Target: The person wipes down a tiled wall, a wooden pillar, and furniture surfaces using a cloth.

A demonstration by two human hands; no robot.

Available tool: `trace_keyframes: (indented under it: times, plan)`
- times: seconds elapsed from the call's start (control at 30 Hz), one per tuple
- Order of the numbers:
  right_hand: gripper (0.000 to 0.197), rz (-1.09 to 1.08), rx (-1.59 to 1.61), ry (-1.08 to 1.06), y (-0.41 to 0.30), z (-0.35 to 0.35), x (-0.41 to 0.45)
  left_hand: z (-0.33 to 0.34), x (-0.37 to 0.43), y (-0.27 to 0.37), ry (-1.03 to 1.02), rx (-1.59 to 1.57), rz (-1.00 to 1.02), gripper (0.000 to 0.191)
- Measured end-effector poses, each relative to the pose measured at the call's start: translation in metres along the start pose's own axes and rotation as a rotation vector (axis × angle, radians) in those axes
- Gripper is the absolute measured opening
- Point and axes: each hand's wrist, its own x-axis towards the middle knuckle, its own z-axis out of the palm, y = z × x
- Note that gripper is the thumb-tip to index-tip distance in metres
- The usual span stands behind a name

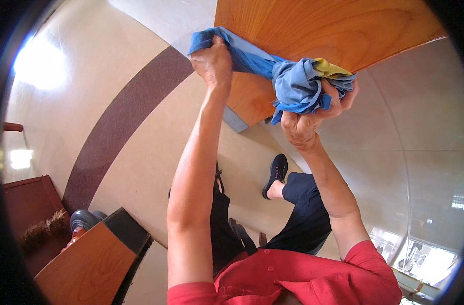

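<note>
A blue cloth (251, 57) stretches between my two hands in front of an orange-brown wooden panel. Its far left end is gripped in my left hand (213, 63), whose fingers are closed over the fabric and slightly blurred. On the right, my right hand (316, 110) holds a bunched wad of grey-blue cloth (296, 82) from below and from the right side. A yellow piece of cloth (331, 69) shows at the top of this wad, close to the lower edge of the wooden panel (323, 30). Whether the cloth touches the panel cannot be told.
Below the cloth is another wooden part with a grey foot (236, 119). A dark band (114, 126) crosses the pale floor. At the lower left stands a wooden furniture piece with a dark edge (91, 263), near a reddish-brown piece (33, 202). A glossy tiled surface (430, 126) lies at right.
</note>
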Motion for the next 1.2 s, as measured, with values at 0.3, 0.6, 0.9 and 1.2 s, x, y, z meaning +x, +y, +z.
trace_keyframes:
  times: [0.3,0.6,0.9,1.2]
  plan:
    - [0.065,0.072,0.019,0.016,-0.001,0.001,0.0,0.011,-0.002,0.0,0.037,-0.317,0.117,0.013]
    - [0.065,0.065,0.001,0.026,0.001,0.0,-0.002,0.016,0.01,-0.048,0.108,0.05,-0.1,0.018]
    - [0.068,-0.013,-0.038,-0.071,0.005,-0.009,-0.005,0.03,-0.011,-0.017,-0.095,0.212,0.202,0.034]
    - [0.061,0.107,0.078,-0.003,0.017,0.009,-0.056,0.028,-0.094,-0.1,-0.063,0.434,0.039,0.033]
